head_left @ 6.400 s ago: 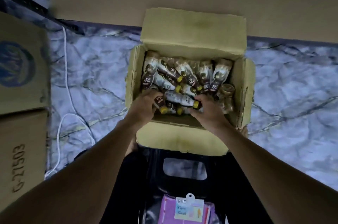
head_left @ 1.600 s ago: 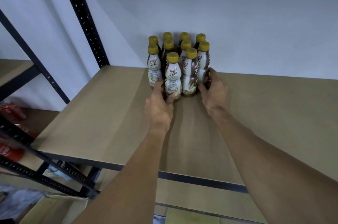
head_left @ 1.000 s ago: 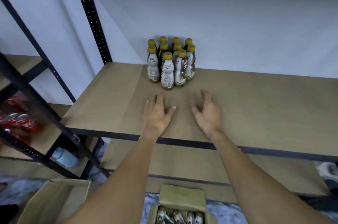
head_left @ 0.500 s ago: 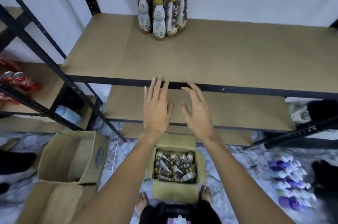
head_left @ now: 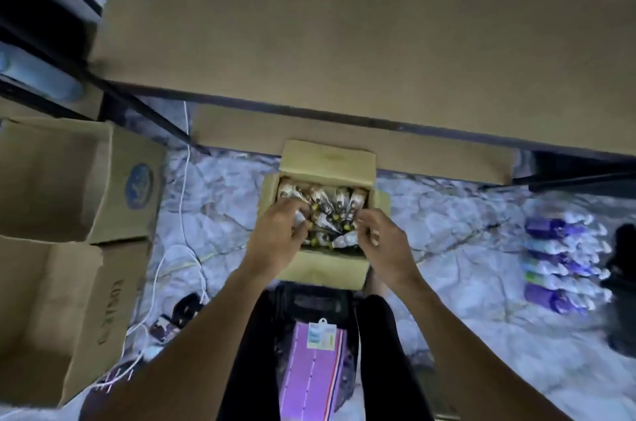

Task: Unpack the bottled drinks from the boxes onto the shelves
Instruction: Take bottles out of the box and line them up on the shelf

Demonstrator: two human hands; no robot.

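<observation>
Head view, looking straight down. My L hand [head_left: 278,241] and R hand [head_left: 383,243] both reach into the open carton [head_left: 328,269], which sits on the marble floor [head_left: 447,231] right in front of my legs [head_left: 247,351]. L: fingers bent down onto the bottled drinks [head_left: 332,210] at the carton's left side and touching them. Motion blur hides whether anything is actually gripped, so can't tell. R: fingers [head_left: 366,226] curled, tips just beside a bottle at the carton's right side. Can't tell either whether it is grasping or only touching. Drinks: every one in view lies inside the carton, jumbled on its side, w/ brown-and-white labels and yellow caps. The carton's far flap [head_left: 327,159] is folded back toward the shelving; the near flap points at me. Above the carton: wide brown shelf board [head_left: 344,42] w/ dark metal front edge, and a lower board [head_left: 237,128] showing beneath it. Left, well apart from the carton: far box [head_left: 113,186] w/ round blue logo and near box [head_left: 51,317] w/ printed code, both open. White cable [head_left: 187,186] runs btwn them and the carton. Right, well apart: row of purple bottles [head_left: 557,262] lying on the floor. Btwn my legs: purple packet [head_left: 309,376] w/ small tag.
</observation>
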